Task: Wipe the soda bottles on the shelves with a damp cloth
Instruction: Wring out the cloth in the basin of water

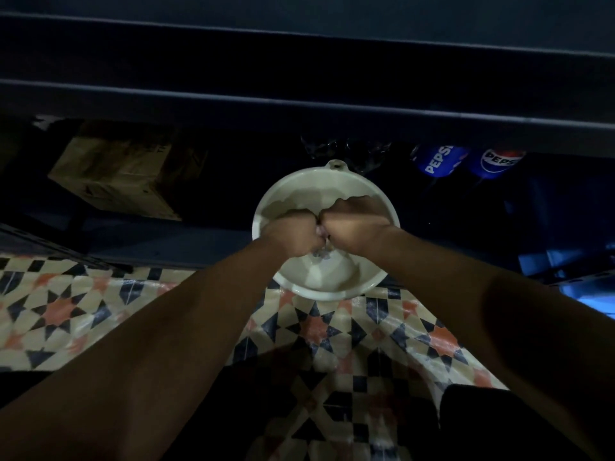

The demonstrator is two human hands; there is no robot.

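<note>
Both my fists meet over a cream plastic basin (pixel 289 191) that stands on the floor at the foot of the shelving. My left hand (pixel 291 236) and my right hand (pixel 351 229) grip a small pale cloth (pixel 322 231) between them; only a sliver of it shows between the knuckles. Drops of water fall from the cloth into the basin. Two blue Pepsi bottles (pixel 437 160) (pixel 501 160) lie on the lowest dark shelf to the right of the basin.
A brown cardboard box (pixel 116 171) sits under the shelving at the left. Dark shelf edges (pixel 299 101) run across the top of the view. The floor (pixel 60 311) has star-patterned tiles. Blue crates (pixel 565 257) show dimly at the far right.
</note>
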